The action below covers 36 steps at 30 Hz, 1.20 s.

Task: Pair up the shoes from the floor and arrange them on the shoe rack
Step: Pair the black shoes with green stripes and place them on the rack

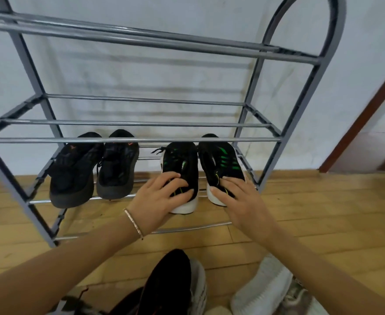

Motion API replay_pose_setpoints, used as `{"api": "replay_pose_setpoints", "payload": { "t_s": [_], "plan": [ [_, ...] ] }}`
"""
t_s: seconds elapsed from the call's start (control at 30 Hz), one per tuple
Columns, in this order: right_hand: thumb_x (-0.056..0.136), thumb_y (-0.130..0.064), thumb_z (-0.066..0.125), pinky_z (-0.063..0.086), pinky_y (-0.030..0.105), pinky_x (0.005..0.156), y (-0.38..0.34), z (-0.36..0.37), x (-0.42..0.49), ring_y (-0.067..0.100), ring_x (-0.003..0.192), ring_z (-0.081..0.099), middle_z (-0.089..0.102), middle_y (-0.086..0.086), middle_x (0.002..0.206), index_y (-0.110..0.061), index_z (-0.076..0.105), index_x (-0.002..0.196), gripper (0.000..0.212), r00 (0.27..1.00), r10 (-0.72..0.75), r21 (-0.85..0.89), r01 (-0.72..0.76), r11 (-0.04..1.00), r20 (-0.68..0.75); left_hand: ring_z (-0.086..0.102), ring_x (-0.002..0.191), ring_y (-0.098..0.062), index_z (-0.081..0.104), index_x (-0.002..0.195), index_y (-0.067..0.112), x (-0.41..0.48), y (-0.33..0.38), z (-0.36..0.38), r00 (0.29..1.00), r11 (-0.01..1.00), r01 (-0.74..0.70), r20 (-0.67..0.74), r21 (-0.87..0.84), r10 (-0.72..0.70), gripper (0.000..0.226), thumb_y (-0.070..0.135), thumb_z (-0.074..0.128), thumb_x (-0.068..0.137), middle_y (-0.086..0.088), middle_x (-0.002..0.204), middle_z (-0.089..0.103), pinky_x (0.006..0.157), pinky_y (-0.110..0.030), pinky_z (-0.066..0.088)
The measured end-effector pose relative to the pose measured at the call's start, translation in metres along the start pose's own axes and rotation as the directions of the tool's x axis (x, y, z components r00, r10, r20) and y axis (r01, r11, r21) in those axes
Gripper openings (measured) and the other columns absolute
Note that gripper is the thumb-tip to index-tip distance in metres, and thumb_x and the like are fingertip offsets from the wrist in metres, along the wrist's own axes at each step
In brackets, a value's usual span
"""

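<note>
**Seat the striped pair square on the bottom shelf**

The left hand (162,196) lies over the heel of the left striped shoe (180,158), fingers curved down round it; its thumb is hidden. The right hand (241,201) clasps the heel of the right striped shoe (223,160), thumb on the inner side and fingers across the top. Both shoes sit on the lowest shelf of the shoe rack (132,139), toes to the wall, at its right end, close together but not touching.

The step in hand looks like the final settling of this pair. Both white heels hang out past the front rail (109,197), the left one a little further, so a gentle push forward on both at once, slightly more on the left, should bring them level. Keep the soles flat across the rails: the shelf is only bars, and a toe that dips between them would tip the shoe. Go easy near the right upright, which stands just beside the right shoe.

The black pair (73,173) at the left end of the same shelf gives a line to match, and leaves a gap that should stay.

On the floor (323,212) nearer the person lie a black shoe (171,283) and a white shoe (262,289), not yet paired.
</note>
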State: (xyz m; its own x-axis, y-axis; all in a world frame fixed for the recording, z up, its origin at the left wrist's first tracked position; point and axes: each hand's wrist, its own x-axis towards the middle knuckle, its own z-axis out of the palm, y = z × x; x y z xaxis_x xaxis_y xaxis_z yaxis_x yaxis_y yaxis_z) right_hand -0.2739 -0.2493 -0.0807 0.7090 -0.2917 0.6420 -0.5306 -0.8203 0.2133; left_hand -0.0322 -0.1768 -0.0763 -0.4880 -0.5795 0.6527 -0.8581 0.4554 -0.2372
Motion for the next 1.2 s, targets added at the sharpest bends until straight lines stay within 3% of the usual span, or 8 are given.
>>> {"api": "replay_pose_setpoints", "payload": {
  "t_s": [0.17,0.3,0.47,0.57,0.67,0.77,1.07,1.2],
  "plan": [
    [0.077,0.001,0.055,0.049,0.054,0.087,0.019,0.038,0.012,0.034,0.103,0.059,0.066,0.019,0.107,-0.014,0.050,0.115,0.041,1.000,0.005,0.019,-0.004,1.000,-0.028,0.045,0.104,-0.029,0.058,0.112,0.016,0.012,-0.024,0.032,0.990,0.990,0.141,0.019,-0.005,-0.140,0.040,0.020,0.061,0.073,-0.010,0.103,0.064,0.087,-0.039,0.047],
    [0.064,0.006,0.074,0.047,0.056,0.089,0.021,0.060,-0.001,0.030,0.111,0.048,0.065,0.018,0.111,-0.014,0.047,0.119,0.064,0.997,0.040,0.065,-0.044,0.997,0.067,0.047,0.101,-0.029,0.066,0.110,0.012,0.005,-0.027,0.049,0.984,0.990,0.140,0.111,-0.016,-0.137,0.049,0.022,0.073,0.063,-0.013,0.102,0.064,0.084,-0.040,0.051],
    [0.065,0.004,0.074,0.049,0.054,0.088,0.028,0.063,0.001,0.030,0.114,0.047,0.063,0.020,0.114,-0.014,0.046,0.120,0.064,0.991,0.072,0.129,-0.087,0.988,0.115,0.049,0.104,-0.030,0.064,0.113,0.012,0.009,-0.031,0.064,0.979,0.986,0.163,0.131,-0.039,-0.157,0.045,0.032,0.067,0.072,-0.014,0.105,0.062,0.082,-0.042,0.053],
    [0.065,0.005,0.074,0.049,0.054,0.088,0.036,0.063,0.005,0.034,0.112,0.051,0.062,0.021,0.114,-0.014,0.045,0.119,0.064,0.987,0.052,0.148,-0.075,0.986,0.154,0.045,0.109,-0.027,0.065,0.113,0.012,0.014,-0.038,0.070,0.979,0.986,0.163,0.134,-0.038,-0.157,0.046,0.025,0.077,0.071,-0.013,0.106,0.063,0.084,-0.042,0.053],
    [0.067,0.003,0.074,0.047,0.053,0.092,0.042,0.062,0.008,0.034,0.115,0.049,0.059,0.019,0.119,-0.016,0.042,0.120,0.065,0.976,0.065,0.186,-0.104,0.977,0.206,0.044,0.112,-0.026,0.063,0.115,0.013,0.011,-0.039,0.074,0.980,0.988,0.137,0.157,-0.068,-0.125,0.048,0.046,0.057,0.081,-0.012,0.107,0.062,0.086,-0.043,0.052],
    [0.071,0.000,0.073,0.045,0.051,0.096,0.043,0.061,0.010,0.033,0.120,0.047,0.055,0.015,0.124,-0.019,0.040,0.123,0.065,0.966,0.100,0.213,-0.153,0.965,0.240,0.043,0.114,-0.026,0.064,0.114,0.012,0.012,-0.038,0.074,0.977,0.982,0.158,0.157,-0.102,-0.141,0.055,0.053,0.049,0.081,-0.012,0.106,0.063,0.089,-0.043,0.050],
    [0.060,0.012,0.075,0.050,0.052,0.089,0.035,0.061,0.002,0.036,0.116,0.055,0.063,0.016,0.118,-0.014,0.044,0.119,0.072,0.984,0.090,0.092,-0.106,0.990,0.156,0.044,0.119,-0.026,0.060,0.115,0.014,0.021,-0.029,0.076,0.991,0.986,0.134,0.029,-0.094,-0.132,0.044,0.043,0.053,0.082,-0.009,0.109,0.064,0.092,-0.042,0.048],
    [0.061,0.014,0.072,0.048,0.055,0.090,0.038,0.057,-0.008,0.036,0.118,0.053,0.062,0.016,0.119,-0.013,0.044,0.119,0.071,0.980,0.133,0.078,-0.145,0.986,0.147,0.044,0.119,-0.025,0.060,0.115,0.014,0.032,-0.016,0.081,0.994,0.991,0.107,-0.005,-0.082,-0.108,0.048,0.026,0.075,0.071,-0.009,0.109,0.065,0.091,-0.040,0.048]
  ]
}}
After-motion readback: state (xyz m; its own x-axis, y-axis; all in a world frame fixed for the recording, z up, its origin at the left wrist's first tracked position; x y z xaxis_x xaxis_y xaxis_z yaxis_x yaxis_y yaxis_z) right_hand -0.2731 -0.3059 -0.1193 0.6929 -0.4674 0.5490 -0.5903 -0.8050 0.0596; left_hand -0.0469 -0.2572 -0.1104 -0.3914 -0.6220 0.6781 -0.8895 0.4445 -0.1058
